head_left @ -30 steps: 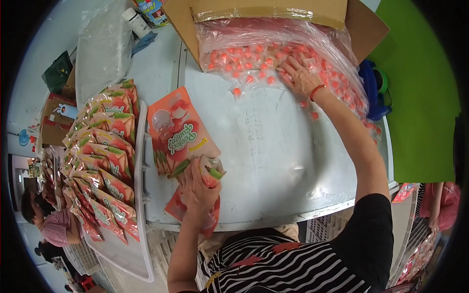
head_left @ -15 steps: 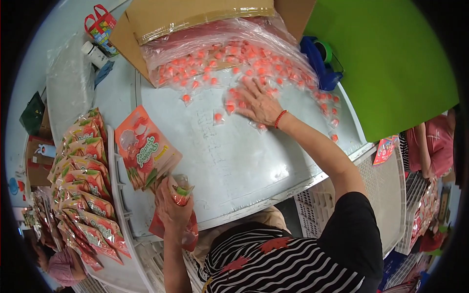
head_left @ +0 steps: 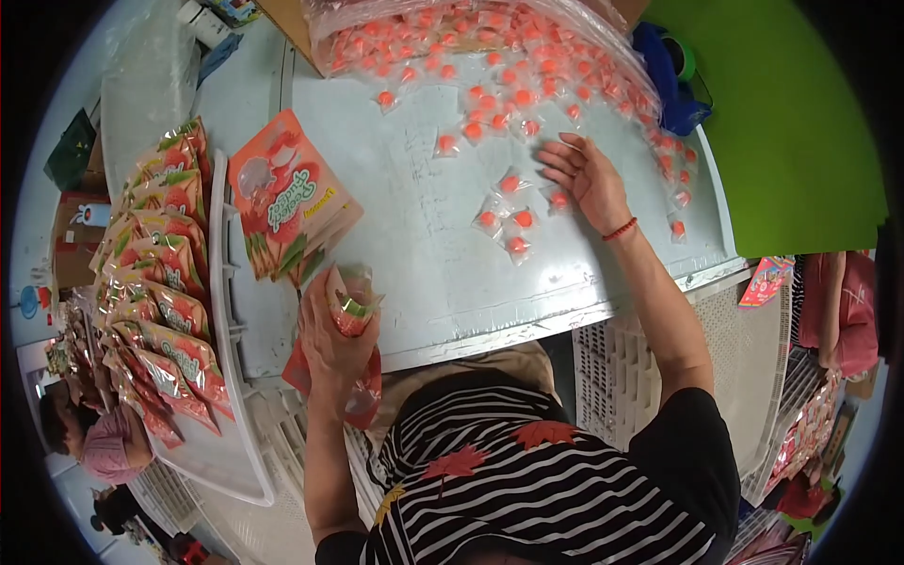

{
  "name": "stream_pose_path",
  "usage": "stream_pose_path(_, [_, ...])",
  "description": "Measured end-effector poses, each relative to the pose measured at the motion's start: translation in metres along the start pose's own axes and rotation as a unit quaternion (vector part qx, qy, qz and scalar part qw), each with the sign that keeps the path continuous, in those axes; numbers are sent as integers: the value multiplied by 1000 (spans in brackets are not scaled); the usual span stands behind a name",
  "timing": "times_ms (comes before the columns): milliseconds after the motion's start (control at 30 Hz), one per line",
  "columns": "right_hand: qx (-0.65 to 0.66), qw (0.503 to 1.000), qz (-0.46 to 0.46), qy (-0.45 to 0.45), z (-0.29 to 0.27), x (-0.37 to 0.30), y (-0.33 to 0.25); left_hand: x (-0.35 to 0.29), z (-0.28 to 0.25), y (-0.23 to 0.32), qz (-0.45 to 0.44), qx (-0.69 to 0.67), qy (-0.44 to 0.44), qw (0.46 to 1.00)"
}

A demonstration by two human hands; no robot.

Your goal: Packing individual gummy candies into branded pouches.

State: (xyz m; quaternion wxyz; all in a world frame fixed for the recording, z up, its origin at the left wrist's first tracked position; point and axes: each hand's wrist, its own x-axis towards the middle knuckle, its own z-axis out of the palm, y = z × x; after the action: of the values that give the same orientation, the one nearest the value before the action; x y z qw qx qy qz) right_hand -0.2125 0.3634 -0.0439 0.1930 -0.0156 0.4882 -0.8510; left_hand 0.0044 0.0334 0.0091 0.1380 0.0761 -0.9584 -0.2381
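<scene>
My left hand [head_left: 337, 341] is wrapped round a red candy pouch [head_left: 356, 311], mouth upward, at the near left edge of the table. Over the tabletop, my right hand [head_left: 589, 179] holds nothing, its fingers stretched out to the left. A single clear-wrapped red candy [head_left: 558, 200] lies just below those fingers. To its left sits a small group of wrapped candies [head_left: 516, 218], apart from the large candy heap [head_left: 527, 56] at the back. Flat printed pouches [head_left: 292, 202] lie in a stack beyond my left hand.
Filled pouches [head_left: 169, 282] stand in rows in a white tray [head_left: 224, 235] at the left. A blue tape dispenser [head_left: 680, 108] is at the back right. A white bottle [head_left: 205, 24] stands at the back left. Other people [head_left: 852, 311] are at both sides.
My right hand has moved right and nearer, away from the heap, and its fingers have turned leftward. Several candies now lie separately nearer me. The left hand still holds its pouch. The view has shifted.
</scene>
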Motion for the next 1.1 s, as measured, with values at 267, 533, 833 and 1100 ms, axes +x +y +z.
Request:
stream_pose_path(267, [-384, 910, -145, 52, 23, -48, 21, -13, -3, -4, -2, 5, 12, 1000])
stream_pose_path(533, [-564, 791, -203, -126, 44, -29, 26, -15, -6, -7, 0, 8, 36, 999])
stream_pose_path(833, [-353, 926, -101, 92, 3, -5, 23, -22, -6, -13, -6, 0, 42, 999])
stream_pose_path(1100, [-663, 629, -405, -26, 85, 41, 27, -23, -3, -12, -15, 23, 8, 1000])
